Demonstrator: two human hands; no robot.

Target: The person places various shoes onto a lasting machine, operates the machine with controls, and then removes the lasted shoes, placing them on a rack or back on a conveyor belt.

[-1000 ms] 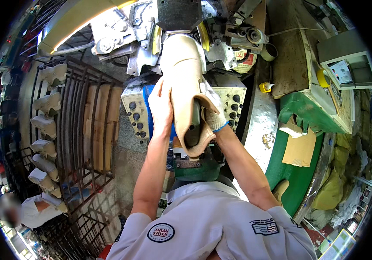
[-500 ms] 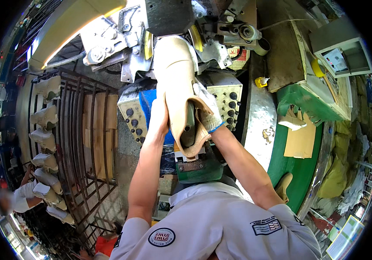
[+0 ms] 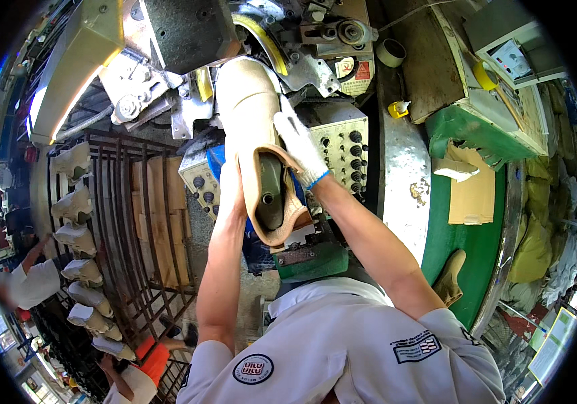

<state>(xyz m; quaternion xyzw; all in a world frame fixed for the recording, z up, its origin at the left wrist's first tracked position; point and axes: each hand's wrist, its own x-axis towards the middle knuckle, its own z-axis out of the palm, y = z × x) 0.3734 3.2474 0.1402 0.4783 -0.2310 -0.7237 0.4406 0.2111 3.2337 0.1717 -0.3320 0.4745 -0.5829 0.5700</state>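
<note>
A beige shoe upper (image 3: 248,114) is stretched over a dark green last (image 3: 271,195), which shows through its collar opening. Its toe points away from me, up against the metal machine head (image 3: 191,30). My bare left hand (image 3: 232,185) grips the upper's left side, the fingers mostly hidden beneath it. On the other side my right hand (image 3: 302,145), in a white knit glove with a blue cuff, presses against the upper with its fingers stretched forward along it. Curved yellow-edged machine parts (image 3: 261,40) flank the toe.
Control panels with black knobs (image 3: 342,151) sit below the machine. To the left stands a metal rack (image 3: 120,202) with several beige shoe pieces (image 3: 73,202). A green bench (image 3: 450,249) on the right bears cardboard (image 3: 473,195) and shoes (image 3: 450,276). Two people work at far left.
The view has shifted, and the shoe sits further left in it, tilted slightly. My right hand has slid forward from the collar edge, its fingers straighter. My left hand keeps its hold.
</note>
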